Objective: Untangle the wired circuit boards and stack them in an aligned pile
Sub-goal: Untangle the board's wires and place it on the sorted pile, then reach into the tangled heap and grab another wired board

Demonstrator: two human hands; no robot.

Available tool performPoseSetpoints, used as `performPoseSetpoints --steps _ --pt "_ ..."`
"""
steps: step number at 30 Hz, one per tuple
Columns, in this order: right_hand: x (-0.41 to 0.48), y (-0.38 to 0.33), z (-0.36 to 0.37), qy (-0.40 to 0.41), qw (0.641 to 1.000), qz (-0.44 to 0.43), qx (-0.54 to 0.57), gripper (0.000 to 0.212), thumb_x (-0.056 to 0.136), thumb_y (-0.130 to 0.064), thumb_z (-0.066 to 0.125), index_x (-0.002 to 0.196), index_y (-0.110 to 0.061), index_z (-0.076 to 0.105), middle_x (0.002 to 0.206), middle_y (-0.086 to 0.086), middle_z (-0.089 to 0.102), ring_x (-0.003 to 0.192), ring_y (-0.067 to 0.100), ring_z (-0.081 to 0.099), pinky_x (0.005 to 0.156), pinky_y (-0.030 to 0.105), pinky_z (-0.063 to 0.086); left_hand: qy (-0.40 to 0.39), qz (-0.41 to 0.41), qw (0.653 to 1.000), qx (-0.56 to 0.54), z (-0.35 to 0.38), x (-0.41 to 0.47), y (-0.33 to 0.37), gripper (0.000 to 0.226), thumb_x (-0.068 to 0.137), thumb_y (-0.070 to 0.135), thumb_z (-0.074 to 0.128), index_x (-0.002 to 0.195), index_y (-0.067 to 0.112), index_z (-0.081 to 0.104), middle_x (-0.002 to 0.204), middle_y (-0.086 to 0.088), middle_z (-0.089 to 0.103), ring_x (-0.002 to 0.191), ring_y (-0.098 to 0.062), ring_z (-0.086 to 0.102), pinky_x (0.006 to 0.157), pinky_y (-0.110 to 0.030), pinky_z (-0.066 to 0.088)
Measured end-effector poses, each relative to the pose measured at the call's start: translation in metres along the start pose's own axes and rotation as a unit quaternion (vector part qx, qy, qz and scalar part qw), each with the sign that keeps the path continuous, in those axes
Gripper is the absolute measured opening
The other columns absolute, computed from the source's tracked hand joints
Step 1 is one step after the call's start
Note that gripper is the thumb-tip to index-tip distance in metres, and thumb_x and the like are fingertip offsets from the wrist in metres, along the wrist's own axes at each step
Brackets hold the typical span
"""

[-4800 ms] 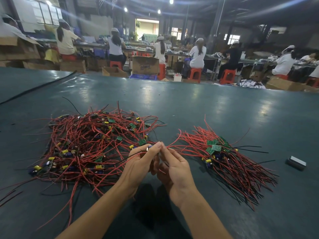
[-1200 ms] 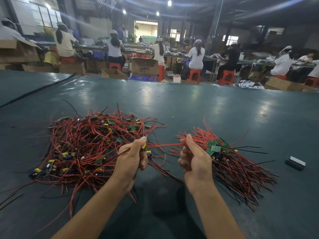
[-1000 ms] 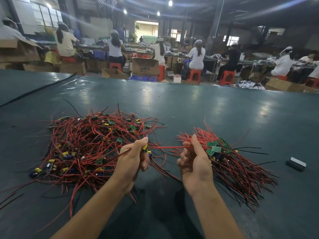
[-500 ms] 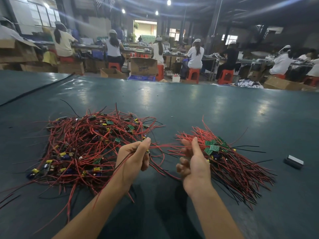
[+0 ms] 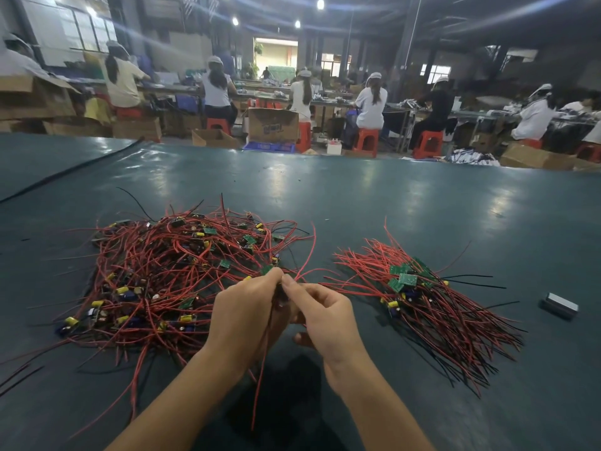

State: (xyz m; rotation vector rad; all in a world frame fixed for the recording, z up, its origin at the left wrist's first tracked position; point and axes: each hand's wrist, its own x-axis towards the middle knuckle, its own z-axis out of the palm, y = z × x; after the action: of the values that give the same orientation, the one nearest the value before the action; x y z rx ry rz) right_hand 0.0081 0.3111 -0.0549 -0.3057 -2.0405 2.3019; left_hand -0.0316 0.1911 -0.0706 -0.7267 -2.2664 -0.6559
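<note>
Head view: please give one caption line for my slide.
Left hand and right hand pinch red wires between the tangled heap and the aligned pile of circuit boards.

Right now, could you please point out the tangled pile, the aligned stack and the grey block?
tangled pile (image 5: 169, 275): head view, red wires mid-heap.
aligned stack (image 5: 407, 279): head view, top green board.
grey block (image 5: 561, 303): head view, top face.

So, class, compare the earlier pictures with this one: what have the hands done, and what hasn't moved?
The left hand and right hand, apart a second ago, have come together in front of the tangled heap, both pinching a red wire that hangs down toward the person. The heap, the sorted pile and the grey block stayed put.
</note>
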Motion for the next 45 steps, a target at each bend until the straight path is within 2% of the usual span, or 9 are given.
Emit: performPoseSetpoints --steps 8,14,18,23,25,28,33,39,45 --pt "0.004 -0.006 -0.005 0.073 0.995 -0.026 0.067 0.017 0.087 -0.017 0.071 0.070 -0.018 0.072 0.066 0.001 0.067 0.055 0.010 0.059 0.050 0.023 0.050 -0.094 0.024 0.989 -0.111 0.001 0.002 -0.003 0.029 0.082 0.026 0.077 0.100 0.010 0.062 0.063 0.008 0.061 0.054 -0.014 0.056 0.052 -0.026 0.041" --pt "0.006 -0.033 -0.026 0.090 0.985 -0.030 0.144 0.011 0.093 -0.010 0.062 0.082 -0.009 0.066 0.064 0.003 0.062 0.046 0.018 0.062 0.044 0.028 0.054 -0.073 -0.003 0.989 -0.128 0.004 0.002 -0.004 0.026 0.088 0.045 0.061 0.094 0.019 0.061 0.053 0.021 0.044 0.047 0.009 0.043 0.050 -0.019 0.037" --pt "0.010 -0.071 -0.056 0.151 0.984 -0.096 -0.024 0.013 0.094 -0.015 0.061 0.082 -0.014 0.065 0.070 0.002 0.059 0.037 0.009 0.055 0.033 0.022 0.044 -0.065 -0.013 0.993 -0.098 0.007 -0.001 -0.006 0.031 0.091 0.053 0.049 0.089 0.025 0.061 0.056 0.019 0.047 0.049 0.007 0.044 0.051 -0.012 0.034" --pt "0.020 -0.094 -0.087 0.274 0.825 -0.177 -0.461 0.018 0.086 -0.042 0.066 0.094 -0.026 0.070 0.088 -0.007 0.072 0.090 0.024 0.067 0.080 0.035 0.053 -0.035 -0.036 0.998 -0.031 0.012 -0.004 -0.012 0.011 0.087 0.031 0.070 0.082 0.025 0.063 0.064 0.017 0.057 0.056 -0.001 0.049 0.049 -0.012 0.036" --pt "0.024 -0.086 -0.094 0.302 0.767 -0.146 -0.546 0.026 0.088 -0.044 0.066 0.106 -0.025 0.069 0.101 0.001 0.072 0.098 0.031 0.064 0.076 0.035 0.046 -0.032 -0.047 0.998 -0.017 0.013 -0.003 -0.017 0.007 0.085 0.024 0.071 0.084 0.022 0.065 0.075 0.014 0.062 0.068 -0.007 0.057 0.059 -0.025 0.049" --pt "0.031 -0.068 -0.102 0.301 0.730 -0.110 -0.603 0.024 0.091 -0.038 0.065 0.107 -0.021 0.070 0.101 0.006 0.070 0.098 0.032 0.063 0.072 0.034 0.040 -0.046 -0.079 0.995 0.027 0.018 -0.003 -0.029 0.018 0.086 0.024 0.069 0.103 0.017 0.068 0.107 0.002 0.066 0.100 -0.020 0.060 0.087 -0.035 0.047" --pt "0.042 -0.046 -0.107 0.297 0.681 -0.081 -0.664 0.025 0.091 -0.036 0.062 0.113 -0.024 0.066 0.106 0.001 0.070 0.109 0.028 0.058 0.089 0.036 0.037 -0.177 -0.163 0.968 0.077 0.028 -0.006 -0.041 0.047 0.098 0.037 0.047 0.143 0.028 0.045 0.155 0.001 0.035 0.141 -0.021 0.030 0.115 -0.041 0.023" --pt "0.038 -0.030 -0.071 0.290 0.728 -0.188 -0.592 0.028 0.092 -0.040 0.057 0.113 -0.026 0.069 0.108 0.001 0.069 0.105 0.029 0.059 0.089 0.037 0.037 -0.199 -0.161 0.963 0.085 0.033 -0.007 -0.046 0.040 0.095 0.033 0.050 0.135 0.028 0.055 0.146 0.005 0.045 0.131 -0.022 0.040 0.110 -0.039 0.028" --pt "0.045 0.011 0.002 0.053 0.775 -0.234 -0.585 0.034 0.098 -0.028 0.046 0.128 -0.026 0.061 0.126 -0.001 0.061 0.115 0.025 0.050 0.094 0.035 0.038 -0.187 -0.154 0.967 0.072 0.030 -0.008 -0.048 0.031 0.092 0.031 0.056 0.122 0.023 0.063 0.133 0.002 0.052 0.120 -0.023 0.046 0.103 -0.039 0.033"
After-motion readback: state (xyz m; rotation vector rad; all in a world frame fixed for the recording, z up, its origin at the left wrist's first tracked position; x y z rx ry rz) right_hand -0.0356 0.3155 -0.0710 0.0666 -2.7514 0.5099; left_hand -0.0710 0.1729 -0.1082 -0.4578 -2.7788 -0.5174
